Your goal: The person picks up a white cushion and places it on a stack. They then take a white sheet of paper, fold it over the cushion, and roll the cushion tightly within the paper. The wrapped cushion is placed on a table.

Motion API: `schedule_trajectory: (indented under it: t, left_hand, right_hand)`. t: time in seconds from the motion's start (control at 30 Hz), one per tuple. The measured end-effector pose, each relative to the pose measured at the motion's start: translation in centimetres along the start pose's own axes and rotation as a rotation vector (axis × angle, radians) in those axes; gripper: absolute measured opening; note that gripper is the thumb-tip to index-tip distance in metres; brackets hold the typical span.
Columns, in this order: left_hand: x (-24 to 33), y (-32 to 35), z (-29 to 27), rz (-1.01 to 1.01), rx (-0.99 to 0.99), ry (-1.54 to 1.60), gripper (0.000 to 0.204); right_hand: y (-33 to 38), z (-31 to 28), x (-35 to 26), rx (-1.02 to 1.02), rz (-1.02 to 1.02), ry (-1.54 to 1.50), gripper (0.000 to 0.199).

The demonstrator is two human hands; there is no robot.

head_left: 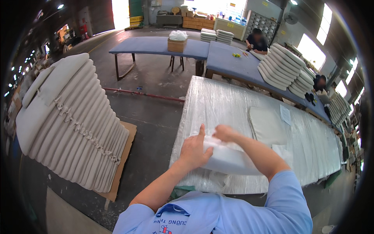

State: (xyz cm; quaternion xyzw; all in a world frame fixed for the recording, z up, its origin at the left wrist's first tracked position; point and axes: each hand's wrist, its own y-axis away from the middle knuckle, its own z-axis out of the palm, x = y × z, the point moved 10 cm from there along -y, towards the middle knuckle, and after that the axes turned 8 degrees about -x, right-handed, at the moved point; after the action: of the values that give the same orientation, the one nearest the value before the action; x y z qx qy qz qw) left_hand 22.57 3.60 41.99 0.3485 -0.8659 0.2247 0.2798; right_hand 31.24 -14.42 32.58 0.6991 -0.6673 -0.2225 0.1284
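Note:
In front of me a white, smooth, soft-looking bundle (pixel 230 159) lies on a table covered with clear plastic film (pixel 206 103). I cannot tell whether it is a roll or a folded sheet. At its left end rests my left hand (pixel 193 151), open, with the index finger stretched forward and the thumb apart. Just above the bundle's far edge is my right hand (pixel 226 133), its fingers closed and slightly blurred. What those fingers hold, if anything, is hidden. Beyond my right forearm lies a flat off-white cushion (pixel 267 124) with rounded corners.
At left, a tall leaning stack of off-white cushions (pixel 78 124) with ties stands on cardboard (pixel 126 146). Blue-topped tables (pixel 146 45) stand beyond, bearing a carton (pixel 177 45) and more cushion stacks (pixel 282 66). A co-worker (pixel 257 41) is at the far right table. A paper sheet (pixel 285 114) lies on the film.

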Motion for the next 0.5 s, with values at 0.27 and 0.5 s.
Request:
schedule_trajectory:
  t: [0.27,0.5]
  left_hand:
    - [0.7,-0.8,-0.4,-0.054,-0.027,-0.135,0.081]
    - [-0.2,-1.4,-0.3,-0.067,0.024,-0.131,0.062]
  right_hand:
    - [8.1,-11.0,-1.1,0.378,-0.133,0.054,0.021]
    - [12.3,-5.3,-6.9,0.093,-0.44,-0.232,0.04]
